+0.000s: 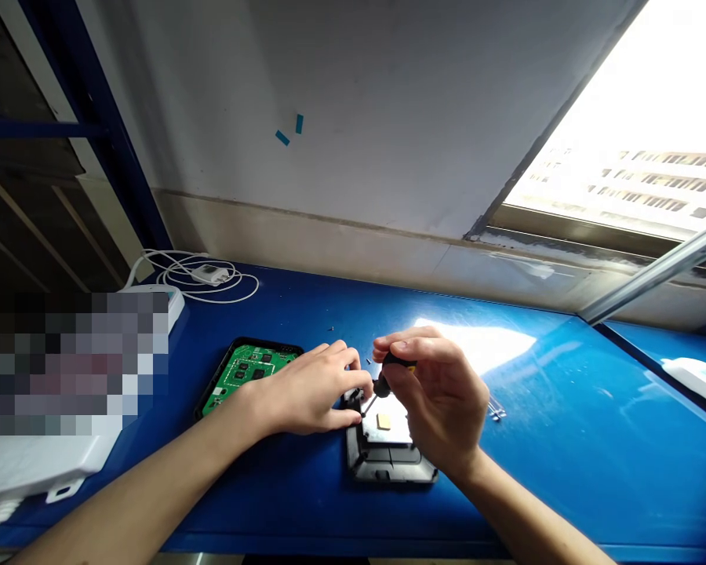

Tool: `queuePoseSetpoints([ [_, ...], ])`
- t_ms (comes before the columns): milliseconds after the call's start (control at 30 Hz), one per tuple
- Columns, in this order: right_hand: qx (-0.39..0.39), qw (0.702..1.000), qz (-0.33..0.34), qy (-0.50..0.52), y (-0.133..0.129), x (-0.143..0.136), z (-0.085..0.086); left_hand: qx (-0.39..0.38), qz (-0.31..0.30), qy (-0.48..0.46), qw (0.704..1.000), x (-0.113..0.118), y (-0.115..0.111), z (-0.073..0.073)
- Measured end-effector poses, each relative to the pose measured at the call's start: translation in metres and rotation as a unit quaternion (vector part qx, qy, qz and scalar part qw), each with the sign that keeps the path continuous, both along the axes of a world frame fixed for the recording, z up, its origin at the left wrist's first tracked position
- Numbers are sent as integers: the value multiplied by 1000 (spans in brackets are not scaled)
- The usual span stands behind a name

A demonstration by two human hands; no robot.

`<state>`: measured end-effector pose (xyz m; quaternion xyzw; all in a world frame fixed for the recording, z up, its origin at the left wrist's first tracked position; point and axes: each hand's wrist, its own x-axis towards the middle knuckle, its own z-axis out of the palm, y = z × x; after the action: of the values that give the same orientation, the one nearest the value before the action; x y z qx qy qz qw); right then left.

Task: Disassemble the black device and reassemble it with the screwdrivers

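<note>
The right hand [447,392] grips a slanted screwdriver [381,385]; I can't tell the left hand's [306,391] grip beside the casing [362,463]. Skewed pressure could make the tip slip.

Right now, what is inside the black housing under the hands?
Inside the black housing, a silvery plate carries a small tan square; the hands cover part, and anything beneath the plate is hidden.

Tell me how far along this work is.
Looks done: the metal plate sits in the gray-black housing. In hand: the right grip holds a screwdriver to the plate's corner; the left grip is at that edge. Seemingly left: that corner. The green board lies apart; whether it's coming out or going in, I can't tell.
</note>
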<state>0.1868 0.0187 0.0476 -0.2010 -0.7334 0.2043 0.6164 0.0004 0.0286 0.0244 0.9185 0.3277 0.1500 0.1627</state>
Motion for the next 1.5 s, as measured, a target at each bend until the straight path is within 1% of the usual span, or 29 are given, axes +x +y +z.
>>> queuePoseSetpoints([
  [100, 27, 1000, 1, -10, -3, -3, 0, 4, 0, -3, 1000, 0, 0, -1],
  [200, 23, 1000, -16, 3, -2, -4, -2, 5, -5, -8, 1000, 0, 0, -2],
  [333, 23, 1000, -11, -3, 5, -3, -4, -5, -13, -37, 999, -1, -1, -4],
  [433, 42, 998, -33, -15, 8, -1, -4, -18, -15, -49, 999, 0, -1, -4],
  [533, 42, 998, -49, -27, 7, 0, -4, -24, -21, -48, 998, 2, -1, -4],
  [733, 47, 998, -10, -49, 1, 1, -7, -23, -24, -44, 998, 1, -1, -5],
  [867, 59, 997, -9, -43, 3, 1, -7, -22, -26, -51, 998, 1, -1, -5],
  [967, 74, 996, -33, -41, 5, 2, -6, -26, -20, -56, 998, 1, -1, -5],
  [1067, 69, 996, -49, -41, 3, 2, -3, -36, -18, -47, 998, 2, -1, -3],
  [1200, 72, 996, -18, -59, -4, 4, 0, -35, -22, -31, 999, 2, 0, -2],
  [1333, 65, 996, 17, -55, -4, 6, -2, -33, -21, -30, 999, 2, -1, -3],
  [1500, 59, 997, 17, -44, 2, 6, 0, -36, -15, -45, 998, 2, -2, -2],
])
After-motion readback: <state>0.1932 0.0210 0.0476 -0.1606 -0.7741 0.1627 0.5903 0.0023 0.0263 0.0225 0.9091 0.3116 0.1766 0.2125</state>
